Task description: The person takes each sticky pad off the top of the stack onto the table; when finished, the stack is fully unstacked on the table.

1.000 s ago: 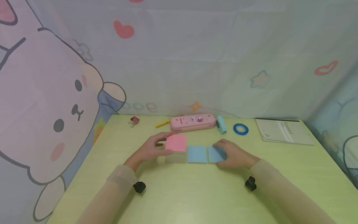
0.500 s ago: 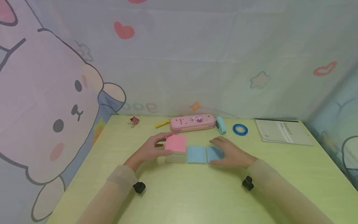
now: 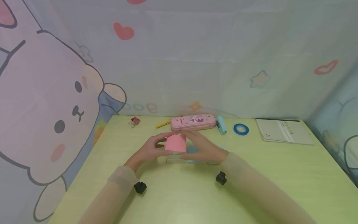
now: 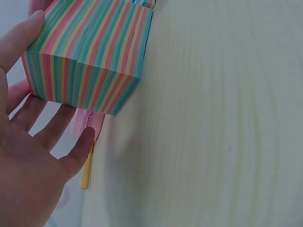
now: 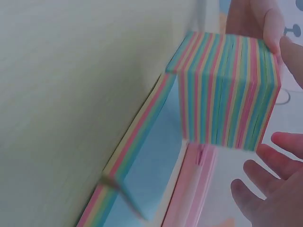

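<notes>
Flanking one pink-topped stack [image 3: 176, 143]: two hands [image 3: 149, 148] [image 3: 205, 147]; two blue blocks [image 3: 192, 149].

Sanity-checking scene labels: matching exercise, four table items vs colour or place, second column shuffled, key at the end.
Items
1. tall note stack
2. tape roll
3. binder clip
4. booklet marked Gambit

Colour or place
A. near the far right corner of the table
B. pink on top, between the left hand and the right hand
C. dark red, near the far left corner
D. blue ring

Pairs: 1-B, 2-D, 3-C, 4-A
</notes>
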Available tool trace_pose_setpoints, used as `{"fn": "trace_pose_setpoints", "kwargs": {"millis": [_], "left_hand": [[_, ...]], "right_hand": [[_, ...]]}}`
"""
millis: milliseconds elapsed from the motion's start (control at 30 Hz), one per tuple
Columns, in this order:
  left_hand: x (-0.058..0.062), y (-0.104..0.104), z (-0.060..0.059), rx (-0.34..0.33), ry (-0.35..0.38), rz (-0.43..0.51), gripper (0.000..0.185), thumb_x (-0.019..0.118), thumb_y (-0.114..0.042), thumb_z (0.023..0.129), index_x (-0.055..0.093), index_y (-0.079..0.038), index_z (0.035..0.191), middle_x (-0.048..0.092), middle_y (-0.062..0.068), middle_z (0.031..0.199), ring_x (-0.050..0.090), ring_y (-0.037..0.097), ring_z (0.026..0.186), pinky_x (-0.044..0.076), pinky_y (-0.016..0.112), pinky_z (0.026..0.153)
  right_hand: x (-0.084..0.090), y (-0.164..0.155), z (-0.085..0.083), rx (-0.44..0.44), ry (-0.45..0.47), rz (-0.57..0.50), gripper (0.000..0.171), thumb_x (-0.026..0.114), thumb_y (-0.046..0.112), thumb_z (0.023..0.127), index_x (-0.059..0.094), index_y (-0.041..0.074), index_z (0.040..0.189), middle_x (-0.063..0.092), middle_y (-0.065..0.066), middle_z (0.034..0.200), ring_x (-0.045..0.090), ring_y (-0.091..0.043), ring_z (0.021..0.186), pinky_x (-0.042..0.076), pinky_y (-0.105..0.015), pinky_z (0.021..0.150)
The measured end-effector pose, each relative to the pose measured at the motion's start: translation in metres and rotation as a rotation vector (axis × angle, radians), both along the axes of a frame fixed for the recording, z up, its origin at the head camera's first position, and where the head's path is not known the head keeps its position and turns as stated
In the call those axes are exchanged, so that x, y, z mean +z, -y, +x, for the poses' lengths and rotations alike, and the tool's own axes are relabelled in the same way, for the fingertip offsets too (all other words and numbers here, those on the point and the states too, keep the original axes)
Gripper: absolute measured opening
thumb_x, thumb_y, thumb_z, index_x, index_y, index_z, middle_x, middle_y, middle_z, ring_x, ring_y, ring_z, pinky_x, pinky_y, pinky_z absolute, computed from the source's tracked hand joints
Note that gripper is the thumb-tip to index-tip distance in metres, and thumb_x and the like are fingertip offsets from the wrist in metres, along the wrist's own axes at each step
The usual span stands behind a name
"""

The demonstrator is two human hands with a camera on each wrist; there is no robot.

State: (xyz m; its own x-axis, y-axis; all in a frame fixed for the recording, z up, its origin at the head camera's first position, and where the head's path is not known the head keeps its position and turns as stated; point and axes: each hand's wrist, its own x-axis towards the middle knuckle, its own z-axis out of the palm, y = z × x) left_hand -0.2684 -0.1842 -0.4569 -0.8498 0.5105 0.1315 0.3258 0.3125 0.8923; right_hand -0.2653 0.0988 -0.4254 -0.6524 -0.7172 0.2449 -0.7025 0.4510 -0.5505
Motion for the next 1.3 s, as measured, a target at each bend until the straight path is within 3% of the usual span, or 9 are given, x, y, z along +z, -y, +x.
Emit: {"fn": "trace_pose_setpoints", "kwargs": {"millis": [300, 400, 567, 933, 1300], "left_hand": [[0.0, 0.0, 0.001, -0.007, 0.02, 0.019, 0.076, 0.083, -0.018, 0.092, 0.048, -0.017, 0.159, 0.048, 0.001, 0.161, 0.048, 0.035, 0.144, 0.041, 0.062, 0.117], [0.0, -0.001, -0.001, -0.011, 0.015, 0.022, 0.079, 0.084, -0.019, 0.091, 0.045, -0.015, 0.16, 0.048, -0.001, 0.161, 0.049, 0.034, 0.144, 0.04, 0.063, 0.117], [-0.002, 0.0, -0.004, -0.004, 0.001, 0.013, 0.081, 0.086, -0.019, 0.088, 0.047, -0.016, 0.159, 0.048, 0.003, 0.161, 0.049, 0.036, 0.141, 0.04, 0.064, 0.117], [-0.004, 0.0, -0.001, 0.024, 0.065, -0.028, 0.075, 0.086, -0.021, 0.089, 0.051, -0.009, 0.155, 0.054, 0.007, 0.155, 0.05, 0.035, 0.139, 0.039, 0.062, 0.118], [-0.006, -0.004, -0.001, 0.015, 0.125, 0.063, 0.076, 0.084, -0.007, 0.089, 0.047, -0.001, 0.156, 0.055, 0.016, 0.152, 0.052, 0.039, 0.139, 0.044, 0.057, 0.116]], "right_hand": [[-0.001, 0.026, 0.0, -0.025, -0.026, 0.071, 0.088, 0.078, 0.046, 0.095, 0.037, 0.004, 0.162, 0.035, -0.01, 0.168, 0.033, -0.029, 0.155, 0.032, -0.045, 0.126], [-0.003, 0.025, -0.003, -0.024, -0.069, 0.074, 0.084, 0.078, 0.042, 0.096, 0.041, 0.002, 0.16, 0.039, -0.012, 0.166, 0.037, -0.032, 0.153, 0.033, -0.046, 0.125], [-0.007, 0.013, -0.007, -0.045, -0.065, 0.057, 0.078, 0.079, 0.04, 0.095, 0.046, 0.006, 0.157, 0.042, -0.009, 0.164, 0.041, -0.031, 0.15, 0.036, -0.047, 0.124], [-0.009, -0.054, 0.001, -0.18, -0.011, 0.073, 0.078, 0.084, 0.033, 0.086, 0.053, 0.004, 0.152, 0.05, -0.011, 0.156, 0.051, -0.029, 0.139, 0.046, -0.05, 0.116], [-0.029, -0.146, 0.005, -0.295, -0.042, 0.105, 0.074, 0.085, 0.026, 0.082, 0.057, -0.001, 0.145, 0.062, -0.014, 0.14, 0.06, -0.027, 0.118, 0.054, -0.05, 0.099]]}}
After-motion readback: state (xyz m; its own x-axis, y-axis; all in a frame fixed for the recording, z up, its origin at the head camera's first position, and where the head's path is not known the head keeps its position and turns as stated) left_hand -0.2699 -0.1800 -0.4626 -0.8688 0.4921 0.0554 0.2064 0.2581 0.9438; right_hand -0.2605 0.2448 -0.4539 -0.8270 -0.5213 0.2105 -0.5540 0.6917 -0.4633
